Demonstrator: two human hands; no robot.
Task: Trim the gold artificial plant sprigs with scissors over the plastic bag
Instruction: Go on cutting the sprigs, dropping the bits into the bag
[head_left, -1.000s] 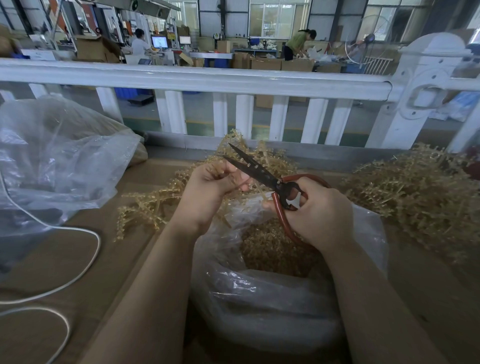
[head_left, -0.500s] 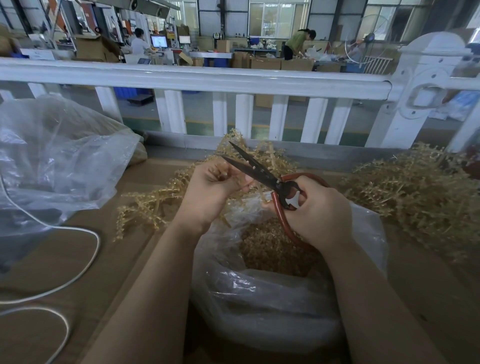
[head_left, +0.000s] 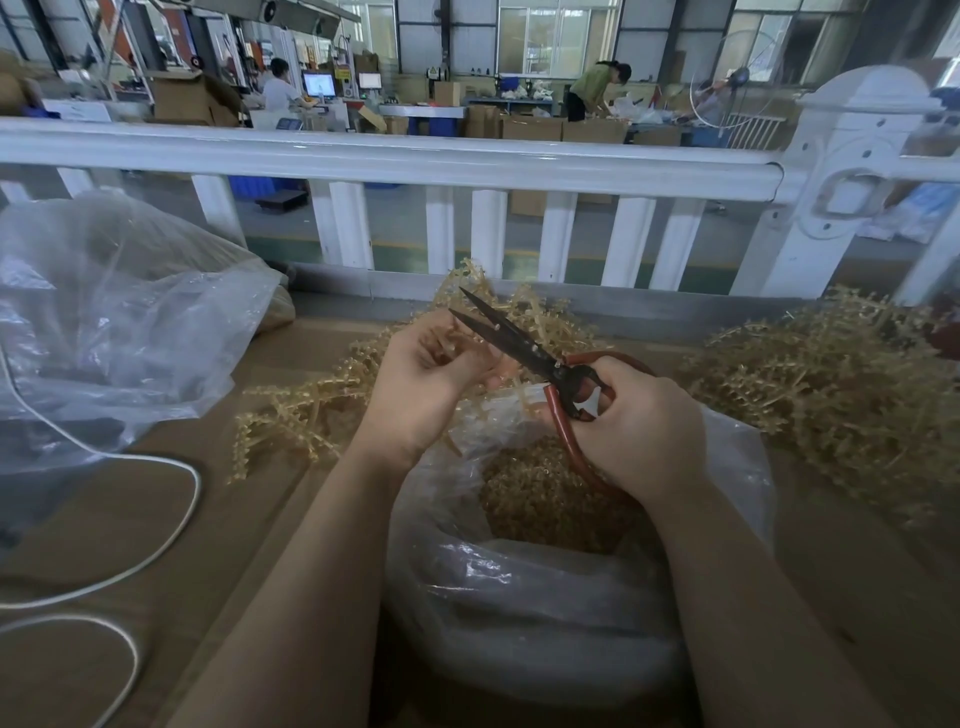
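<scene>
My left hand (head_left: 423, 382) pinches a gold plant sprig (head_left: 306, 410) whose branches trail down to the left over the table. My right hand (head_left: 636, 428) grips the red handles of black-bladed scissors (head_left: 511, 343). The blades are parted and point up-left, right beside my left fingers. Below both hands stands a clear plastic bag (head_left: 519, 592), open at the top, with gold cuttings (head_left: 540, 499) inside.
A heap of gold sprigs (head_left: 831, 395) lies at the right. A large crumpled clear bag (head_left: 114, 322) sits at the left, with a white cable (head_left: 156, 545) looping over the brown table. A white railing (head_left: 395, 156) runs behind; people work far beyond it.
Both hands and the scissors stay almost in place. The blades have shifted slightly up and toward the left fingers.
</scene>
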